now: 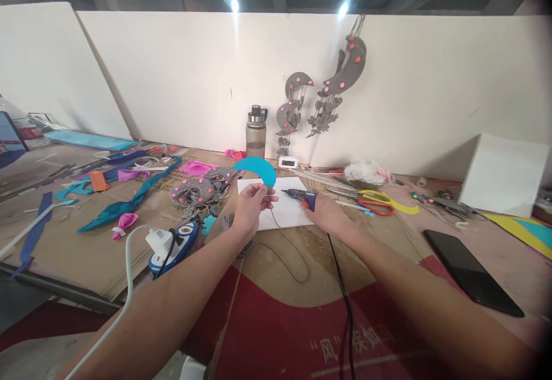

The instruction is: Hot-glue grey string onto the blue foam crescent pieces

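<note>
My left hand (pixel 254 204) pinches the lower end of a blue crescent cutout (pixel 257 166), which stands up above the fingers. Grey yarn (pixel 297 248) runs down from this hand and loops over the cardboard. My right hand (pixel 328 213) is wrapped round a dark blue glue gun (pixel 302 196), its nozzle pointing left towards the crescent without touching it. From the gun a black cord (pixel 342 288) trails to the front edge. Beneath both hands lies a white sheet (pixel 287 216).
Left of the hands lie a blue power strip (pixel 183 242) with a white plug and a grey yarn-covered crescent (pixel 198 190). Red-handled scissors (pixel 375 204) and a black phone (pixel 472 271) are on the right. Behind stand a bottle (pixel 256 133) and a small clock (pixel 287 162).
</note>
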`<state>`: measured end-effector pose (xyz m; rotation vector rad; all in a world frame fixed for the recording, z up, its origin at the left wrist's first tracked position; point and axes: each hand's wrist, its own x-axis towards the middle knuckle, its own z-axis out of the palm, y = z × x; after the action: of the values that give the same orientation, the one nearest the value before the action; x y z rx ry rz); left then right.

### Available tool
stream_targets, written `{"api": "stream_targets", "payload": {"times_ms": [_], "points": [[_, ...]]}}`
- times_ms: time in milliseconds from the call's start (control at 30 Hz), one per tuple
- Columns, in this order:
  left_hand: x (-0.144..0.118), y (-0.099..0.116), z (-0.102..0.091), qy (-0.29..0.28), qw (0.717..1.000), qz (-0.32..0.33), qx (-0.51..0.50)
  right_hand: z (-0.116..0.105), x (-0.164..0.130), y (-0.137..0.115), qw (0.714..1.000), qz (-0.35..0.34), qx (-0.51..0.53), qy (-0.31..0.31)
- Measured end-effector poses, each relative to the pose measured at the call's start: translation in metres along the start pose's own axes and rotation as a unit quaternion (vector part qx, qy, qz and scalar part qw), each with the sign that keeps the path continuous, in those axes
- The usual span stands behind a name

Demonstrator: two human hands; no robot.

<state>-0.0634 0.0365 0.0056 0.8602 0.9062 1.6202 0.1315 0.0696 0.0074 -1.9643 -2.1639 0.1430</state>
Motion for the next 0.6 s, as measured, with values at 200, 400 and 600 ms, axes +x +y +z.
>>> {"api": "stream_targets", "payload": {"times_ms": [200, 400, 600], "points": [[0.001, -0.006, -0.003, -0.006, 1.0, -0.013, 0.019, 0.006, 0.021, 0.011, 0.993, 0.051, 0.106, -0.031], [0.005, -0.012, -0.006, 0.006, 0.999, -0.03, 0.026, -0.005, 0.008, 0.007, 0.97, 0.033, 0.223, 0.092], [0.01, -0.016, -0.011, 0.032, 0.997, -0.037, 0.052, -0.006, -0.023, -0.025, 0.861, -0.123, 0.486, 0.087]]}}
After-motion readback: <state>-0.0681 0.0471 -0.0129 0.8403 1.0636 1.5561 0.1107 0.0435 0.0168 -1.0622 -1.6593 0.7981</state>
